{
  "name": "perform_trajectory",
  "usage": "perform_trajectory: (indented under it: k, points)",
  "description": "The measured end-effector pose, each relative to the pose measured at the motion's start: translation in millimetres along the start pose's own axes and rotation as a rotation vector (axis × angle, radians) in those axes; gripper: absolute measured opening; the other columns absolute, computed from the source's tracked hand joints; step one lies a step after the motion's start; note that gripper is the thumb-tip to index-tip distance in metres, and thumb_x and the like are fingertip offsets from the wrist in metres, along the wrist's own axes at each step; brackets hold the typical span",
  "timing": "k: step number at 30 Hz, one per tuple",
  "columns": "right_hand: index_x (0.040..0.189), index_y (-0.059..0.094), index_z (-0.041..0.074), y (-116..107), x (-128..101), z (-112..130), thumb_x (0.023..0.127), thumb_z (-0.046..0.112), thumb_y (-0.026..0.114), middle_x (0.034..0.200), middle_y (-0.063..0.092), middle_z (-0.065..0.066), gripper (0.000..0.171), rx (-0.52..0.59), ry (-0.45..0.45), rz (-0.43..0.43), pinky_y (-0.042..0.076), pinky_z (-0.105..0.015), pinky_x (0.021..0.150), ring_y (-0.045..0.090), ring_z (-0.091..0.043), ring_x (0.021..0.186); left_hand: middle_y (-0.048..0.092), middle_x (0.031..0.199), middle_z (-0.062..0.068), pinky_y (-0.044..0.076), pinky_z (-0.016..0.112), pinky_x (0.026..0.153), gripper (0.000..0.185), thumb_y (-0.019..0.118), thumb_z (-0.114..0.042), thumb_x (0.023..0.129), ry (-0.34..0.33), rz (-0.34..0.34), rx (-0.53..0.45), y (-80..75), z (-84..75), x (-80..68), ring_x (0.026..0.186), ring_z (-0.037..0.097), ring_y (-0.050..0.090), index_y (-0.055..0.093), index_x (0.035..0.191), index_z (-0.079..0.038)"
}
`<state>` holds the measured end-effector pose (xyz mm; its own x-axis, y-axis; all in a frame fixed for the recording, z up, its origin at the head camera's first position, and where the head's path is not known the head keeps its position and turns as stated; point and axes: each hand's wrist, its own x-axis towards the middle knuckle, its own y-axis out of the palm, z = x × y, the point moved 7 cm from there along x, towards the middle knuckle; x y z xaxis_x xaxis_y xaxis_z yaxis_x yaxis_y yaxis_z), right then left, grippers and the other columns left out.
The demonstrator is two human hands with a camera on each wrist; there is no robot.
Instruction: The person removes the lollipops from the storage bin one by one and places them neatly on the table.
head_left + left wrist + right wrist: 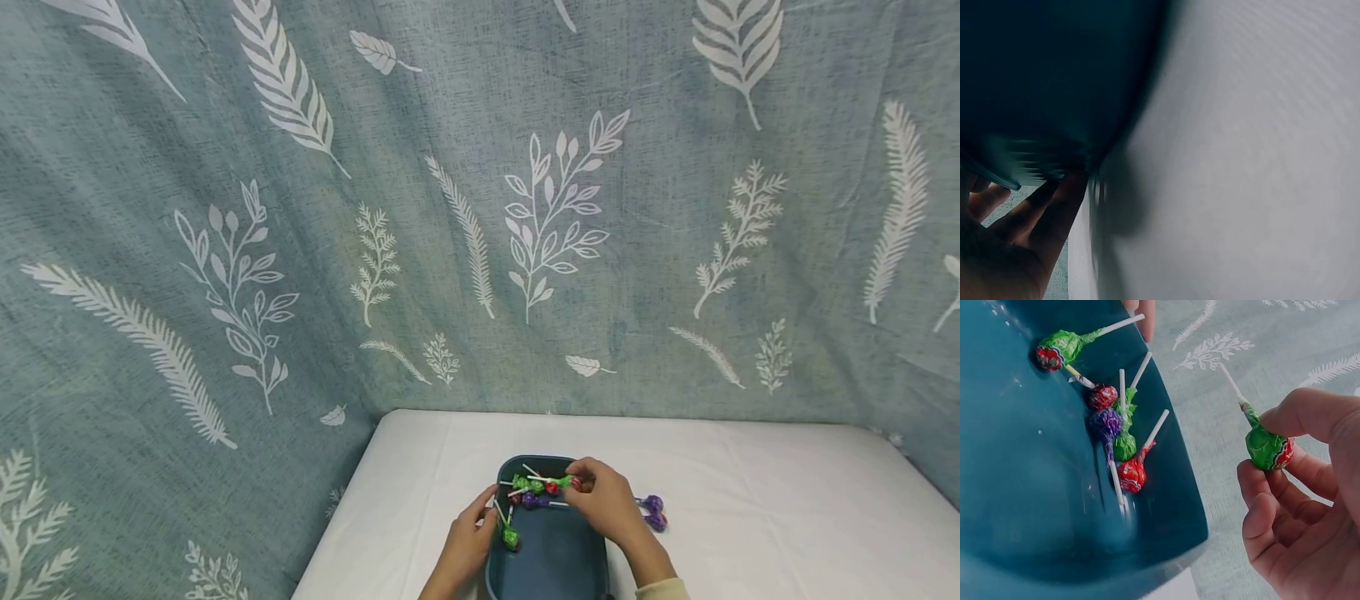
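Observation:
A dark blue plastic basin (551, 550) stands on the white table with several wrapped lollipops inside. My left hand (471, 533) holds the basin's left wall; in the left wrist view its fingers (1063, 209) lie against the outside, below the rim. My right hand (606, 502) pinches a green-and-red lollipop (1267, 447) by its wrapped head, stick pointing up, beyond the rim in the right wrist view. In the basin, a purple lollipop (1108, 425), a red one (1132, 474), a dark red one (1104, 397) and a green one (1124, 445) lie clustered; another green lollipop (1060, 350) lies nearer the left hand.
Two purple lollipops (654, 504) lie on the white table (750, 500), right of the basin and close to my right forearm. A blue-green curtain (465, 250) with white leaf prints hangs behind the table and along its left side.

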<state>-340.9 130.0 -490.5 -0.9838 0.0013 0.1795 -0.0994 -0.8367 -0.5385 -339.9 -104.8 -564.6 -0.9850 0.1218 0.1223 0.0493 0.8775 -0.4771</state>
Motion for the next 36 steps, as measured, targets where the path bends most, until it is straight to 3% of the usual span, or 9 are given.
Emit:
perform_trajectory:
  k: [10, 24, 36]
  points:
    - [0.107, 0.072, 0.007, -21.7, -4.2, -10.1, 0.081, 0.008, 0.076, 0.101, 0.071, -0.004, 0.026, -0.011, 0.003, -0.062, 0.053, -0.036, 0.070, 0.068, -0.020, 0.091, 0.072, 0.109, 0.012, 0.054, 0.051, 0.087, 0.044, 0.054, -0.019, 0.102, 0.009, 0.005, -0.015, 0.7, 0.9, 0.9, 0.100, 0.029, 0.069, 0.056, 0.144, -0.007]
    - [0.110, 0.071, 0.004, -54.1, -18.2, -45.0, 0.086, 0.013, 0.073, 0.099, 0.072, -0.004, 0.026, -0.052, 0.079, -0.092, 0.053, -0.037, 0.072, 0.070, -0.020, 0.089, 0.072, 0.107, 0.009, 0.053, 0.050, 0.086, 0.044, 0.055, -0.020, 0.102, 0.008, -0.003, 0.000, -1.1, 1.7, 0.7, 0.098, 0.027, 0.068, 0.057, 0.144, -0.008]
    - [0.111, 0.071, -0.001, -67.5, -24.0, -65.5, 0.084, 0.013, 0.073, 0.100, 0.072, -0.011, 0.031, -0.096, 0.136, -0.118, 0.054, -0.041, 0.074, 0.070, -0.031, 0.094, 0.072, 0.107, 0.010, 0.054, 0.050, 0.085, 0.044, 0.055, -0.022, 0.102, 0.009, 0.008, -0.013, -0.5, 4.2, 0.7, 0.096, 0.025, 0.069, 0.057, 0.144, -0.007]
